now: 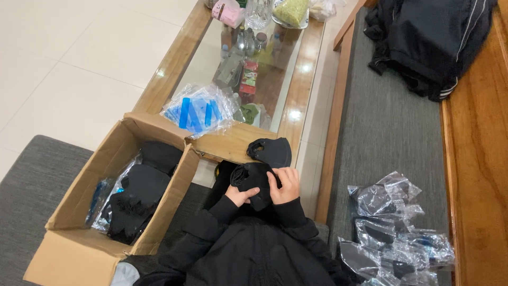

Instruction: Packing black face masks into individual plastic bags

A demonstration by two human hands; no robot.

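Both my hands hold a black fabric piece, folded or bunched, just above my lap. My left hand grips its lower left side. My right hand wraps over its right side with the fingers curled on top. A second black fabric piece lies on the wooden table corner just beyond my hands. To my left stands an open cardboard box holding more black fabric pieces and some clear bags.
A pile of clear plastic bags with blue strips lies on the glass-topped wooden table, with bottles and jars behind. On the grey bench seat to my right are several clear bags holding black items and a black jacket.
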